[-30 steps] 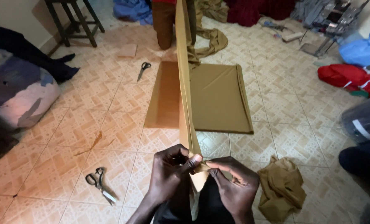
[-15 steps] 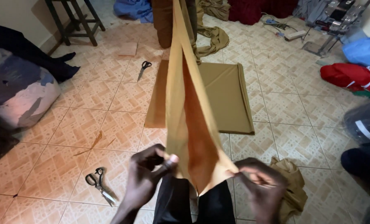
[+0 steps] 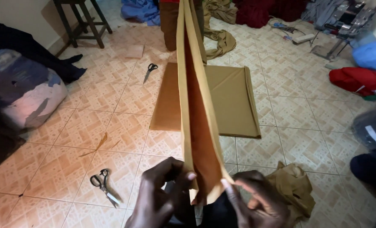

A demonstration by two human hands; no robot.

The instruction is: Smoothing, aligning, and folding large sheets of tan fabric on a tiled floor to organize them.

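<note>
Fabric strip (image 3: 198, 109), tan, stretched taut from my hands toward the person kneeling opposite. My left hand (image 3: 160, 194) pinches one near corner, my right hand (image 3: 255, 202) the other, slightly spread. I reckon a loose pinch lets an edge slip and the layers skew.

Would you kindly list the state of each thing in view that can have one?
Left hand: pinching the near end of the strip.
Right hand: pinching the same end, opposite edge.
Tan fabric strip: stretched taut, folded lengthwise, slightly spread at the near end.
Tan cloth on the floor: folded, lying flat.
Near scissors: blades shut, on the tiles.
Far scissors: shut.
Crumpled tan scrap: bunched up.
</note>
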